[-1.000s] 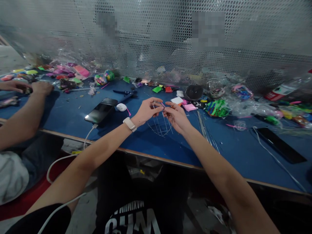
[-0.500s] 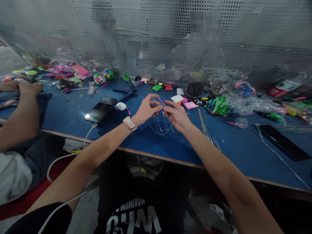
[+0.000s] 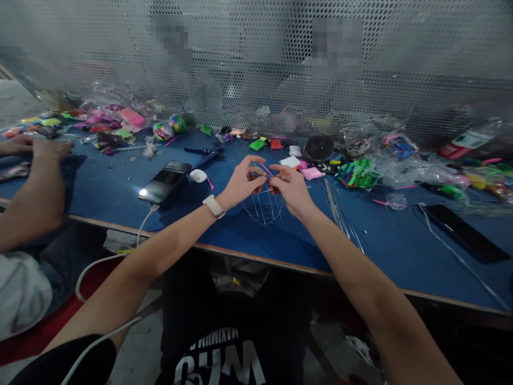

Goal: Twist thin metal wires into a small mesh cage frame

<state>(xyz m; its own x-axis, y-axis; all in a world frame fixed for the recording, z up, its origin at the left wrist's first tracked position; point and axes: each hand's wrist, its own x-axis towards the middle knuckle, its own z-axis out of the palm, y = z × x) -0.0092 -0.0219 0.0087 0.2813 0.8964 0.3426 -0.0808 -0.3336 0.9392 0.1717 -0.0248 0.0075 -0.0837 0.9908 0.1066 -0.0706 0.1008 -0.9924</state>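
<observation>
Thin metal wires form a rounded wire frame (image 3: 263, 209) with crossing strands, held up just over the blue table. My left hand (image 3: 244, 179), a pale band on its wrist, grips the upper left part of this frame between thumb and fingers. On the other side, my right hand (image 3: 292, 190) pinches at the frame's top edge, its fingertips close to the left thumb. Which strand each fingertip presses is too small to make out. A bundle of loose straight wires (image 3: 340, 214) lies just right of my right hand.
Dark-handled pliers (image 3: 206, 156), a black device (image 3: 166, 182) with a lit lamp and a white cable, and a white packet (image 3: 197, 175) lie leftward. Colourful clay packets, a black bowl (image 3: 319, 147) and a phone (image 3: 467, 233) sit rightward. Another person's hand (image 3: 52, 148) rests far left. Perforated metal stands behind.
My fingertips have drawn slightly apart at the top of the wire frame, and my right thumb has shifted. The frame hangs at almost the same place.
</observation>
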